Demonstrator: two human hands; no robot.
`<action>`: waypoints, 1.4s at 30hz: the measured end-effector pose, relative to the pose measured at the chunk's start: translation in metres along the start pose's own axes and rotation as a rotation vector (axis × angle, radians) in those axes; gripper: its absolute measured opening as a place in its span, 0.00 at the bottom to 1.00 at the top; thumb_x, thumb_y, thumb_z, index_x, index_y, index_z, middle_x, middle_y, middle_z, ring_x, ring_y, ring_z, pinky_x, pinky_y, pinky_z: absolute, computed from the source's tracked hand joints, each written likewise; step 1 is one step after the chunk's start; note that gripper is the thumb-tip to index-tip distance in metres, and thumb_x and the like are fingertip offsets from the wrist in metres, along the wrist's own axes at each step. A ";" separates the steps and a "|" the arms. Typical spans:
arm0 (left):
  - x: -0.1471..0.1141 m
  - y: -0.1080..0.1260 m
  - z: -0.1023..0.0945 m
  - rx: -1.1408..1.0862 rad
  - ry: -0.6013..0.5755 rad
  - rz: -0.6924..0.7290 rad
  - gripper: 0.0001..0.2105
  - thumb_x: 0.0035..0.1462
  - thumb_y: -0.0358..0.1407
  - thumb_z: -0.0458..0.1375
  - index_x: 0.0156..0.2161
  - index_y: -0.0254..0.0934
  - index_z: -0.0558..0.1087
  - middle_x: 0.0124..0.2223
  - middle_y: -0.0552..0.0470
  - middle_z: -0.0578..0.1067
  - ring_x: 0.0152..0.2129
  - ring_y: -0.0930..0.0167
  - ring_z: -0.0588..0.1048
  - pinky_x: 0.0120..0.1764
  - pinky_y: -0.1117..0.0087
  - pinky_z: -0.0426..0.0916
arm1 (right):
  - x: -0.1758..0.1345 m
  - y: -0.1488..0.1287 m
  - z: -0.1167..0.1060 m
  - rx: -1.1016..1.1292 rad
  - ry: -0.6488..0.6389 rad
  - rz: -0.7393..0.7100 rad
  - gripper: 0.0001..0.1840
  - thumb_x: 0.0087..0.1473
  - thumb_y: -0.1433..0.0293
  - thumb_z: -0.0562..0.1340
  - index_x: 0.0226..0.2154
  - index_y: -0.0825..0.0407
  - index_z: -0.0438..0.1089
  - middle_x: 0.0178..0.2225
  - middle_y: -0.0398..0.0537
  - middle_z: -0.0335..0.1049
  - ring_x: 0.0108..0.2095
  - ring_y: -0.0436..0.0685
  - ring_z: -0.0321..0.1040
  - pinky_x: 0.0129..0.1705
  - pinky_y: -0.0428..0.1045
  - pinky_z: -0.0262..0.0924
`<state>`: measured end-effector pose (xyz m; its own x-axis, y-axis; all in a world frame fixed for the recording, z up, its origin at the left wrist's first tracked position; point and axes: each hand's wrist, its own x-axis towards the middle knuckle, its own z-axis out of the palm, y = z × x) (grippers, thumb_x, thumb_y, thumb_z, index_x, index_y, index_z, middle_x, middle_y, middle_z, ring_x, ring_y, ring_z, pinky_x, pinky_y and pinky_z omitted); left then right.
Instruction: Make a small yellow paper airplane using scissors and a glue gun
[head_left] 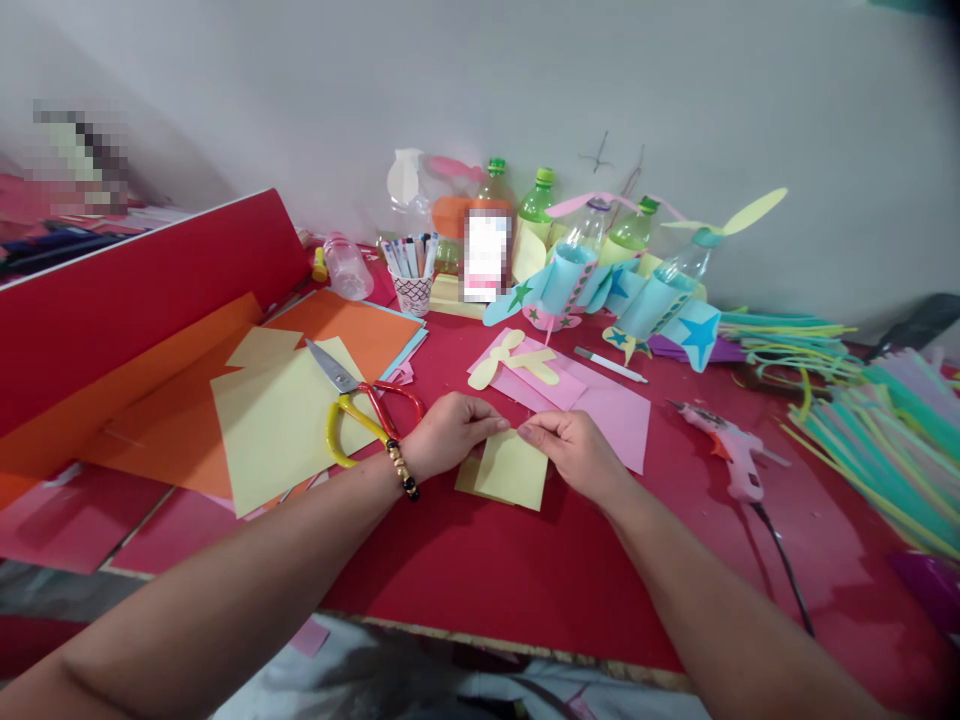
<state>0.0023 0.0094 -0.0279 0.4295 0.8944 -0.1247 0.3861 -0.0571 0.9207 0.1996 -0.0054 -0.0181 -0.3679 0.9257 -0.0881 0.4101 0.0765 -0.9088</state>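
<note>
Red table (pixel 480 575), pale wall behind its far edge. Left hand (pixel 454 435) and right hand (pixel 574 450) both pinch the top edge of a small yellow paper (pixel 517 475), thumbs and fingertips nearly meeting; beaded bracelet (pixel 403 468) on the left wrist. The paper sits between the hands, toward the middle of the table's near edge; a second yellow layer shows beneath it at the left, whether a fold or a separate piece I cannot tell. Just beside the left hand, scissors (pixel 343 381) with one yellow and one red handle lie open on a larger yellow sheet (pixel 262 430), orange sheets (pixel 360 325) around and under that, toward the table's left side. Beyond the hands, a yellow propeller-shaped cut-out (pixel 499 360) rests on pink paper (pixel 619 425), a white pen (pixel 611 365) near it. Toward the table's right edge: pink glue gun (pixel 739 465) with dark cord running to the near edge, then a bundle of green, yellow and lilac strips (pixel 885 440). Along the far edge: patterned cup of pens (pixel 412 290), clear cup (pixel 349 268) on its side, green-capped bottles (pixel 538 200), and two blue-wrapped bottle planes (pixel 574 275) with propellers on top
</note>
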 end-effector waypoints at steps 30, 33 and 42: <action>0.000 0.003 0.001 -0.070 -0.007 -0.006 0.16 0.52 0.45 0.58 0.30 0.31 0.76 0.21 0.55 0.69 0.17 0.77 0.64 0.21 0.78 0.58 | -0.001 0.000 -0.001 0.012 -0.022 -0.019 0.17 0.56 0.58 0.57 0.26 0.53 0.70 0.19 0.39 0.58 0.20 0.48 0.53 0.24 0.46 0.50; 0.000 0.002 0.001 -0.095 -0.006 -0.010 0.15 0.50 0.45 0.59 0.30 0.31 0.76 0.20 0.55 0.69 0.17 0.77 0.63 0.21 0.78 0.57 | -0.001 -0.001 0.000 0.026 -0.005 -0.017 0.16 0.55 0.59 0.59 0.27 0.54 0.72 0.20 0.40 0.62 0.21 0.49 0.56 0.25 0.46 0.52; 0.001 0.002 0.001 -0.185 0.007 -0.046 0.14 0.46 0.42 0.63 0.31 0.31 0.77 0.22 0.54 0.71 0.18 0.77 0.64 0.21 0.77 0.58 | 0.001 0.004 0.002 0.052 0.025 -0.001 0.13 0.52 0.61 0.61 0.29 0.53 0.74 0.24 0.44 0.71 0.25 0.52 0.65 0.29 0.47 0.60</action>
<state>0.0038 0.0095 -0.0264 0.4093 0.8972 -0.1659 0.2480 0.0656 0.9665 0.1994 -0.0051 -0.0229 -0.3473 0.9345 -0.0779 0.3656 0.0584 -0.9289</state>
